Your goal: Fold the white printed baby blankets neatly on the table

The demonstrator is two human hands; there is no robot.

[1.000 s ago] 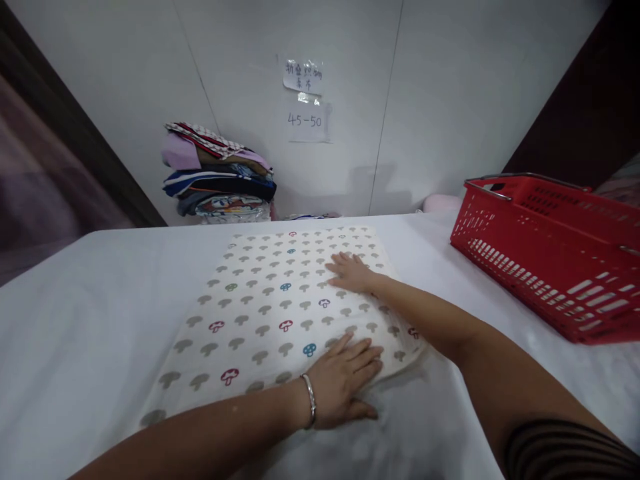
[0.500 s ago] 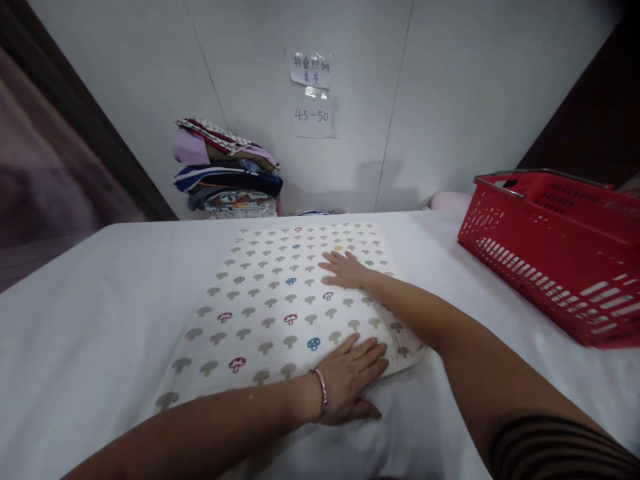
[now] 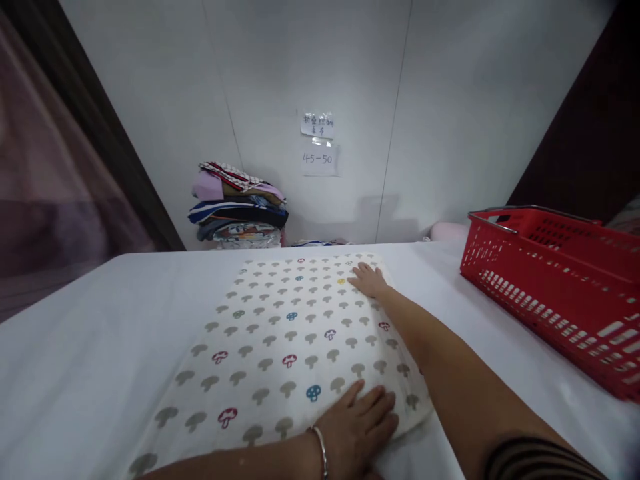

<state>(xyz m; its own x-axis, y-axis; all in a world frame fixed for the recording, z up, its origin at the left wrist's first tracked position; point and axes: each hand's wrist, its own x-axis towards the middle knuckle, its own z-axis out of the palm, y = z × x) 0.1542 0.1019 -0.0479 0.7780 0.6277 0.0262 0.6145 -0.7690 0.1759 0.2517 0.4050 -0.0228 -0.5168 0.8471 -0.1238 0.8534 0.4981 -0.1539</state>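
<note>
A cream cloth (image 3: 270, 340) printed with grey and a few coloured mushrooms lies flat on the white-covered table; its right edge looks folded. My left hand (image 3: 357, 423), with a silver bangle at the wrist, rests palm down on the near right part of the cloth, fingers spread. Toward the far right corner, my right hand (image 3: 369, 280) presses flat on the same cloth with its fingers apart. Neither hand grips anything. The thumb of my left hand is partly cut off by the bottom of the view.
A red plastic basket (image 3: 550, 287) with metal handles stands on the right of the white tablecloth (image 3: 115, 340). Behind the table's far edge is a stack of folded fabrics (image 3: 240, 207). Two paper notes (image 3: 320, 159) are taped to the wall. Curtains (image 3: 55, 167) hang at left.
My right hand has slid rightward over the cloth, toward its right edge. My left hand stays at about the same spot on the cloth. The whole view has tilted upward.
</note>
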